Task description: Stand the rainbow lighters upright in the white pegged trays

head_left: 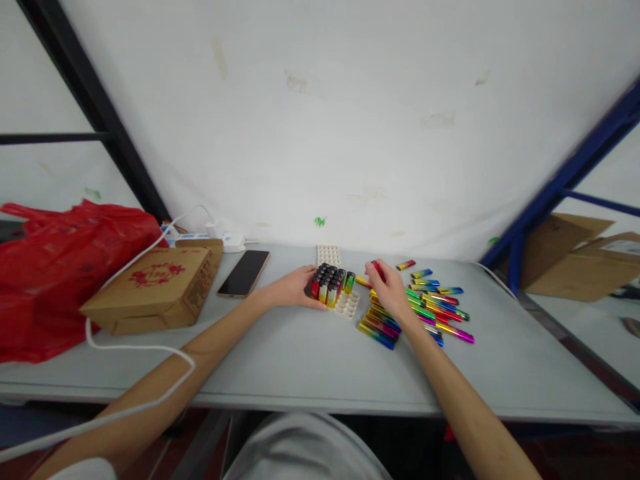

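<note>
My left hand (296,288) is curled round the left side of a block of standing lighters (330,280), its thumb in front and fingers behind. These black-topped, shiny coloured lighters stand upright in a white tray (349,305), whose right part shows bare holes. One green lighter (349,283) stands at the block's right edge. To the right, my right hand (390,290) is closed in a pinch on a red lighter (376,269), mostly covered by the fingers. Below and beside this hand lies a heap of loose metallic lighters (443,307), with a neat row (379,328) at its left.
A second white holed tray (329,255) lies behind the block. Left are a phone (244,273), a cardboard box (150,287), a red plastic bag (65,267) and a power strip (233,243). A white cable (150,348) crosses above my left forearm. Another carton (575,257) stands far right.
</note>
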Action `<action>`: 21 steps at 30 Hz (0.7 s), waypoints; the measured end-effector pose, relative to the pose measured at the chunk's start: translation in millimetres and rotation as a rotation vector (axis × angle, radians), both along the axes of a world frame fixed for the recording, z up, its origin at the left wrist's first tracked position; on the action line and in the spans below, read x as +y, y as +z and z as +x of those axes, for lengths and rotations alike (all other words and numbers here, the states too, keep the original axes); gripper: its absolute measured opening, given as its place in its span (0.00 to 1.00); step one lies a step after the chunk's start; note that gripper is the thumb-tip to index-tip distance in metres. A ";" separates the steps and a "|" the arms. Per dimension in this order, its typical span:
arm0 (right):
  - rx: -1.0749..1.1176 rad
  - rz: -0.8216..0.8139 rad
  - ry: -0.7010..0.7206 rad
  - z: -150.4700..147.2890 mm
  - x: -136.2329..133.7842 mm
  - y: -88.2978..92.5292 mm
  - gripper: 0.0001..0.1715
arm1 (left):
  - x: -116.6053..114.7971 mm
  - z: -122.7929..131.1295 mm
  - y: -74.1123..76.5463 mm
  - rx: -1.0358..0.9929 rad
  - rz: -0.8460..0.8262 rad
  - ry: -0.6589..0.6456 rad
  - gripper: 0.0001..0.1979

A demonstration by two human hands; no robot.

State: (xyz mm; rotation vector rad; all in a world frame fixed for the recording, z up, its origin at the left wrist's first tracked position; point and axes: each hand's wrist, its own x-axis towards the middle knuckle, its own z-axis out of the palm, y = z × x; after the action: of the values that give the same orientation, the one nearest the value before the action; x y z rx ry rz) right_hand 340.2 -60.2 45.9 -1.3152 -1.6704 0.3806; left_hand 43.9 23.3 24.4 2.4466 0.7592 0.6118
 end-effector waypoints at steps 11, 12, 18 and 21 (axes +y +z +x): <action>-0.066 0.068 -0.137 -21.3 -11.4 1.1 0.31 | -1.4 1.3 0.5 0.003 0.010 -0.004 0.42; -0.067 0.071 -0.154 -20.7 -11.5 1.2 0.29 | -1.3 1.5 0.7 0.005 0.010 -0.005 0.42; -0.088 0.085 -0.206 -18.2 -12.5 3.3 0.24 | -1.1 2.4 1.7 0.001 -0.006 -0.015 0.43; -0.090 0.088 -0.189 -18.2 -12.4 2.5 0.26 | -1.8 1.9 1.9 -0.005 -0.013 -0.015 0.43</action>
State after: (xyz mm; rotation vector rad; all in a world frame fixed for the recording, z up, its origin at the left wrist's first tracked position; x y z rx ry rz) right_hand 322.1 -72.6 48.4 -1.4282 -1.6003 0.1372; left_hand 45.8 21.5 26.3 2.4361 0.7395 0.6052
